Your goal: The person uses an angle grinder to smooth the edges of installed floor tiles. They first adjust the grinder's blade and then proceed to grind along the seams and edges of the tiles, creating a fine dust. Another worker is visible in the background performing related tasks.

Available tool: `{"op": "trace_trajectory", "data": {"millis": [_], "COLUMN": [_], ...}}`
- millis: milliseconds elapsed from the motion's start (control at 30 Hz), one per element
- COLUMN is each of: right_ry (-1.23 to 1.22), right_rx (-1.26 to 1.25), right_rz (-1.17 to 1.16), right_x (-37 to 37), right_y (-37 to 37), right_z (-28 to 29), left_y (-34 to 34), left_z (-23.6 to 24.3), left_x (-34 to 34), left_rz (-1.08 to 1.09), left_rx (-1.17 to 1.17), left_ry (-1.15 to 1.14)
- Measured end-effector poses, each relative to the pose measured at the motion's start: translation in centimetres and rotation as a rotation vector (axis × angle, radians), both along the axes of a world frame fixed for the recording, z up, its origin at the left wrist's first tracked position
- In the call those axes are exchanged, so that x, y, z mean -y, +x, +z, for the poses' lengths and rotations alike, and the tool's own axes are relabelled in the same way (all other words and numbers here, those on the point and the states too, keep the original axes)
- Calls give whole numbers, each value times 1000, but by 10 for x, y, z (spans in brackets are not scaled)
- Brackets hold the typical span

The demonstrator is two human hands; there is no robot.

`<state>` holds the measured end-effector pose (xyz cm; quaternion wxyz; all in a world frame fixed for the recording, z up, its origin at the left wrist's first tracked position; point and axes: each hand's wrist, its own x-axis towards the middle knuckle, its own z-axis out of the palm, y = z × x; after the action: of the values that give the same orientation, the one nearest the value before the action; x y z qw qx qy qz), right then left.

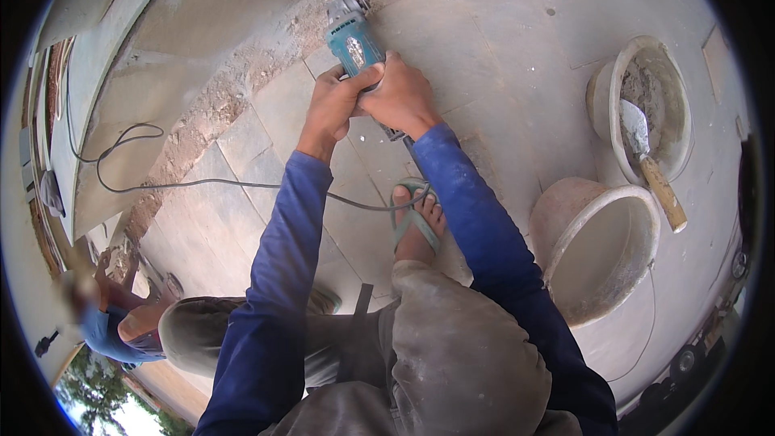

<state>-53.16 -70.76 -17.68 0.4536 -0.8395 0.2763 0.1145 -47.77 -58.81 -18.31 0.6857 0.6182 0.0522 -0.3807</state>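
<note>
A teal angle grinder point(355, 42) with a grey metal head points away from me over the paved floor. Both hands are closed around its body. My left hand point(331, 109) grips it from the left, thumb across the top. My right hand point(404, 97) wraps it from the right, against the left thumb. No disc can be made out on the grinder's head. Its dark cord point(202, 184) runs back past my right forearm, crosses my sandalled foot point(416, 226) and snakes off to the left.
To the right stand a bucket point(599, 105) with mortar and a wooden-handled trowel point(663, 192) across its rim, and a bucket point(557, 202) of cloudy liquid. Broken rubble point(202, 113) lines the wall base point(173, 32). Another person point(121, 331) crouches at lower left.
</note>
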Motion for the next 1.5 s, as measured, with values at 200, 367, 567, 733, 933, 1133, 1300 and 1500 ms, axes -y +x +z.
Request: {"op": "trace_trajectory", "data": {"millis": [200,367,567,733,933,1133,1300,1500], "right_ry": [-40,-36,-26,-52,-51,-11,-6,-11], "right_rx": [-10,-5,-34,-21,23,14,3,19], "right_rz": [24,21,4,15,17,-2,-2,-5], "right_x": [1,2,-4,-6,-5,-4,-4,-4], "right_y": [4,7,7,6,3,4,5,3], "right_z": [5,3,-1,-6,-2,-10,-9,-9], "left_y": [6,7,9,8,9,9,9,8], "left_z": [-12,-8,-14,-13,-21,-24,-23,-24], "left_x": [-1,1,-5,-5,-7,-6,-6,-7], "left_rz": [-5,-6,-26,-17,-25,-22,-20,-24], "left_rx": [1,10,-2,-19,-30,-18,-19,-25], "left_ry": [30,29,43,47,35,31,35,19]}}
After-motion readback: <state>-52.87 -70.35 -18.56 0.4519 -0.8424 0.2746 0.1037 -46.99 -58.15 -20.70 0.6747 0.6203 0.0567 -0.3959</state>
